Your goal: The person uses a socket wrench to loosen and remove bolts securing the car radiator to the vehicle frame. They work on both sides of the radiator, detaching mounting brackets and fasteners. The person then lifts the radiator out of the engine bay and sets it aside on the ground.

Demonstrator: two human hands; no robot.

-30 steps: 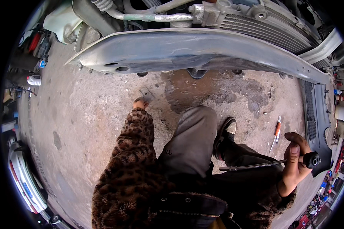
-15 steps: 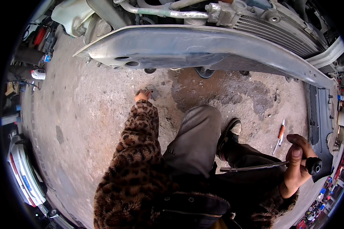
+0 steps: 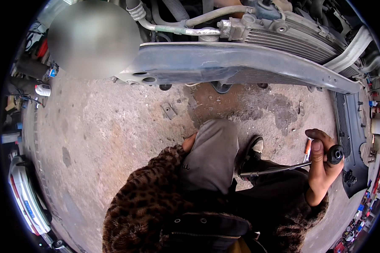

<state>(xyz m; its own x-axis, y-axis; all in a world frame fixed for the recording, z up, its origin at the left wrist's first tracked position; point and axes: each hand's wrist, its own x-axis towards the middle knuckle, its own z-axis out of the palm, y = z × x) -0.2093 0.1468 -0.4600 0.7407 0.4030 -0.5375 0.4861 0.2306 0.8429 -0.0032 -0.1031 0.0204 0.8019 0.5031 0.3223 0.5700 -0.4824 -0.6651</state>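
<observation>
My right hand (image 3: pixel 323 162) is closed around a ratchet wrench (image 3: pixel 278 170). Its round black head sticks out past my fingers, and the metal shaft points left across my lower leg. My left hand (image 3: pixel 190 142) is beside my bent knee; the knee hides its fingers, so I cannot see if it holds anything. On the concrete ahead of that hand lies a small flat metal bracket (image 3: pixel 169 110) with holes. An orange-handled screwdriver (image 3: pixel 308 146) is on the floor, partly covered by my right hand.
A car's bumper beam (image 3: pixel 207 63) spans the far side, with a radiator (image 3: pixel 287 42) and metal pipes behind it. A black plastic panel (image 3: pixel 359 143) stands at the right. Dark wet patches (image 3: pixel 223 105) stain the floor. Blurring covers the upper left. A white bottle (image 3: pixel 43 90) stands far left.
My left hand has let go of the bracket and drawn back to my knee, leaving the bracket on the floor. My right hand, with the ratchet wrench, has shifted slightly up and left.
</observation>
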